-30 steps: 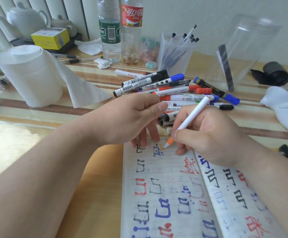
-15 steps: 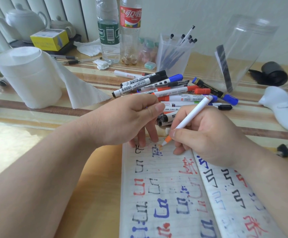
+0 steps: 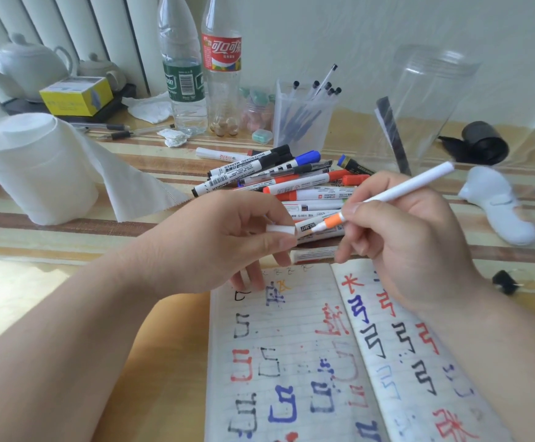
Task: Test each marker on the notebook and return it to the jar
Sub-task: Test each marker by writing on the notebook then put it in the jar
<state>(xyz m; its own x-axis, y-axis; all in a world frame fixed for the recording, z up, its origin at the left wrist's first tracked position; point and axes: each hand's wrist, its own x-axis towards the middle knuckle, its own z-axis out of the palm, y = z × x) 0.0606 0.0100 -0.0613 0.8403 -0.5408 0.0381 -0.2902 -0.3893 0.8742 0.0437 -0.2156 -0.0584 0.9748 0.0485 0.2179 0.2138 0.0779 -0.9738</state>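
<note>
Light: bright, soft daylight; a washed-out pale patch lies on the counter (image 3: 11,282) at its near left edge.
Glare: pale reflections streak the glossy surface near the far right corner.
Shadows: faint, soft-edged, under the paper roll (image 3: 36,167).
Sharpness: mildly soft throughout; the clear jar (image 3: 435,100) looks hazy.
Distortion: wide-angle bending; the bottles (image 3: 183,74) lean left, the jar right.

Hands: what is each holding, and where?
Right hand grips the marker by its barrel, just behind the orange tip. Left hand pinches the cap by its sides.
</note>
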